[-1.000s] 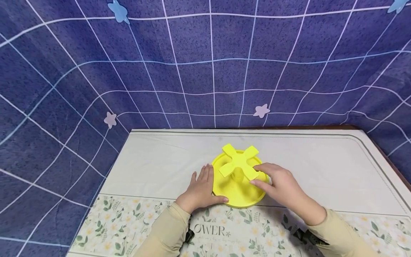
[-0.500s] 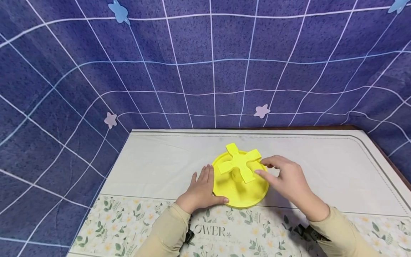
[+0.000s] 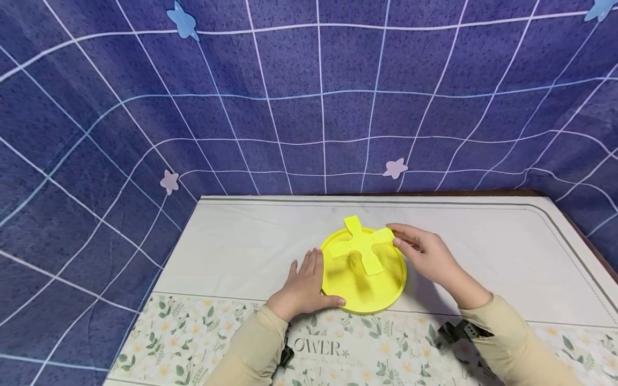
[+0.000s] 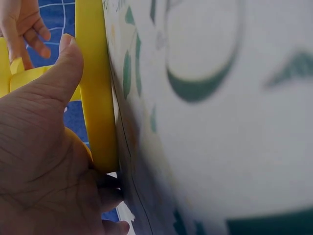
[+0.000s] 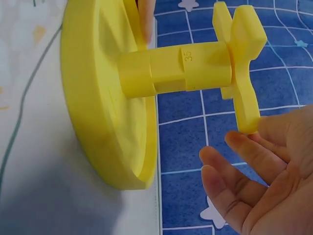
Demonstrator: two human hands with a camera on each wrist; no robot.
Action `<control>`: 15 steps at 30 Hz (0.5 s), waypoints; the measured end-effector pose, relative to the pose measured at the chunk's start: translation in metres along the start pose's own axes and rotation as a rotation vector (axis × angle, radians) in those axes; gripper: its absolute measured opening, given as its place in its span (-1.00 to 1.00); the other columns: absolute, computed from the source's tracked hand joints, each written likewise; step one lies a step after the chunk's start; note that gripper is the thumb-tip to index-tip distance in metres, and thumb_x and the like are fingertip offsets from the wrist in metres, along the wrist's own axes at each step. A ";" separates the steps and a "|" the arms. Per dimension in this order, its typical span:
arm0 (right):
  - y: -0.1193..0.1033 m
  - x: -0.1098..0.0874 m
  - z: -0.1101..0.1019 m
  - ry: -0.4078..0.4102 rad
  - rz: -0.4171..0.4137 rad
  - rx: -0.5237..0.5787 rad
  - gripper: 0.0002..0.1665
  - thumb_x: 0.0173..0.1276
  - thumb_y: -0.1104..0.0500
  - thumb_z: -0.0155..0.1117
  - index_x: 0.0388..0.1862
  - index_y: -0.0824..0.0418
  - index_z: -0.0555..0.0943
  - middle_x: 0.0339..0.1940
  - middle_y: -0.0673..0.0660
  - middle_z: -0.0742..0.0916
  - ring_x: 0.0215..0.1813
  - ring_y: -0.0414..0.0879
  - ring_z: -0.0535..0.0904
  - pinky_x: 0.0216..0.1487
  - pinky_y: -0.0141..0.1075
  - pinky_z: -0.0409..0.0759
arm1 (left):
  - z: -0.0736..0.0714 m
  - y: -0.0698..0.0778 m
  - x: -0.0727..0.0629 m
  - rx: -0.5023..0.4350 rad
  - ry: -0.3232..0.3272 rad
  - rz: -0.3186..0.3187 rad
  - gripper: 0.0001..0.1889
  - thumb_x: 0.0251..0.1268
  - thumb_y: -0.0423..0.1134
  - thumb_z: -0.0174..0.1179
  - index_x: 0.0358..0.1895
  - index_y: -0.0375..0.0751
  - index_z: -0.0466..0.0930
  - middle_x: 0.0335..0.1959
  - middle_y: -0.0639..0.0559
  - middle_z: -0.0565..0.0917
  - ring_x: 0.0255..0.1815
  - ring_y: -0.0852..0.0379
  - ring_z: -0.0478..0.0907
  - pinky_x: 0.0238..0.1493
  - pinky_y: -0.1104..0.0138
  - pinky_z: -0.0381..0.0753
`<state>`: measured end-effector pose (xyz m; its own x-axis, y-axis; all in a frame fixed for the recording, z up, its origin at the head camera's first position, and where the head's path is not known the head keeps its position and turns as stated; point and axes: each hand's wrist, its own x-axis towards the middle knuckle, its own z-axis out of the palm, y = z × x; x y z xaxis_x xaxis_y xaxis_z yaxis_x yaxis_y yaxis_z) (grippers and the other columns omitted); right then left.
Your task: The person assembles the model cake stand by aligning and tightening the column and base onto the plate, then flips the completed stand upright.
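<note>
A yellow round dish (image 3: 367, 295) with a raised rim lies on the table. From its centre stands a thick yellow post (image 5: 168, 68) marked 35, topped by a four-armed yellow cross handle (image 3: 362, 246). My right hand (image 3: 429, 257) pinches the end of the cross handle's right arm between thumb and forefinger; the other fingers are loosely bent, as the right wrist view shows. My left hand (image 3: 301, 289) rests against the dish's left side, its fingers straight along the edge and its thumb (image 4: 68, 63) laid over the near rim.
A white cloth (image 3: 251, 246) with a flowered band (image 3: 193, 338) and printed lettering covers the table. Behind the table's far edge hangs a blue curtain (image 3: 289, 118) with a grid and stars. Dark wrist devices (image 3: 456, 329) sit at both cuffs.
The cross handle has turned clockwise a little. My right hand has let go of its lower right arm and moved up to pinch the upper right one. My left hand has stayed put.
</note>
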<state>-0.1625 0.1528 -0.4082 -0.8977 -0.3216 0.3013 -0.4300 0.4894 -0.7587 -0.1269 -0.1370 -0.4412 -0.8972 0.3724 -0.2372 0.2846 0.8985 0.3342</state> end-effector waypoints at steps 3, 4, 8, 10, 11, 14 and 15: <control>0.000 -0.005 -0.002 0.000 0.020 0.002 -0.64 0.42 0.24 0.23 0.16 0.31 0.59 -0.02 0.21 0.75 -0.07 0.02 0.71 -0.11 -0.34 0.65 | 0.000 0.000 0.000 0.002 0.002 0.002 0.29 0.07 0.46 0.16 0.53 -0.45 -0.28 0.56 -0.31 -0.19 0.57 -0.18 -0.25 0.47 -0.13 -0.23; 0.000 -0.007 -0.002 0.000 0.027 0.000 -0.65 0.40 0.23 0.26 0.13 0.29 0.61 -0.05 0.17 0.76 -0.08 0.00 0.71 -0.12 -0.35 0.65 | 0.000 0.000 0.000 0.003 0.001 0.003 0.29 0.08 0.46 0.16 0.53 -0.45 -0.29 0.56 -0.31 -0.19 0.57 -0.18 -0.25 0.47 -0.13 -0.23; -0.004 -0.015 -0.003 -0.004 0.037 -0.020 -0.70 0.31 0.22 0.37 0.01 0.22 0.65 -0.15 0.06 0.79 -0.14 -0.07 0.71 -0.14 -0.28 0.65 | 0.000 0.000 -0.001 0.014 -0.002 0.002 0.29 0.08 0.46 0.15 0.53 -0.46 -0.28 0.56 -0.32 -0.19 0.57 -0.18 -0.25 0.47 -0.13 -0.23; -0.007 -0.019 -0.003 -0.007 0.036 -0.042 -0.71 0.27 0.21 0.41 -0.02 0.20 0.66 -0.19 0.03 0.79 -0.16 -0.07 0.71 -0.14 -0.23 0.65 | 0.000 0.000 0.000 0.017 -0.004 0.000 0.29 0.08 0.47 0.15 0.53 -0.46 -0.28 0.56 -0.32 -0.19 0.57 -0.18 -0.25 0.47 -0.13 -0.23; -0.009 -0.021 -0.002 -0.007 0.033 -0.058 -0.70 0.26 0.20 0.42 -0.03 0.19 0.66 -0.20 0.02 0.79 -0.16 -0.06 0.71 -0.16 -0.22 0.65 | 0.000 0.000 0.000 0.019 -0.004 0.000 0.29 0.08 0.47 0.15 0.53 -0.46 -0.28 0.56 -0.33 -0.19 0.57 -0.18 -0.25 0.47 -0.13 -0.23; -0.016 -0.026 -0.001 -0.011 0.017 -0.121 -0.68 0.24 0.13 0.45 -0.03 0.18 0.67 -0.19 0.03 0.78 -0.15 -0.03 0.71 -0.24 -0.19 0.63 | -0.001 0.002 0.000 0.014 -0.005 0.002 0.29 0.08 0.46 0.16 0.53 -0.46 -0.28 0.56 -0.33 -0.19 0.57 -0.19 -0.25 0.47 -0.14 -0.23; -0.017 -0.027 -0.001 -0.016 0.010 -0.140 -0.67 0.24 0.11 0.45 -0.04 0.17 0.67 -0.18 0.04 0.78 -0.14 -0.02 0.71 -0.27 -0.19 0.62 | -0.001 0.002 0.000 0.014 -0.007 0.003 0.29 0.08 0.46 0.16 0.53 -0.46 -0.28 0.56 -0.33 -0.20 0.57 -0.19 -0.26 0.47 -0.14 -0.23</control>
<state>-0.1307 0.1537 -0.4028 -0.9010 -0.3281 0.2840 -0.4310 0.6007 -0.6734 -0.1267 -0.1355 -0.4400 -0.8942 0.3766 -0.2422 0.2919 0.9005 0.3225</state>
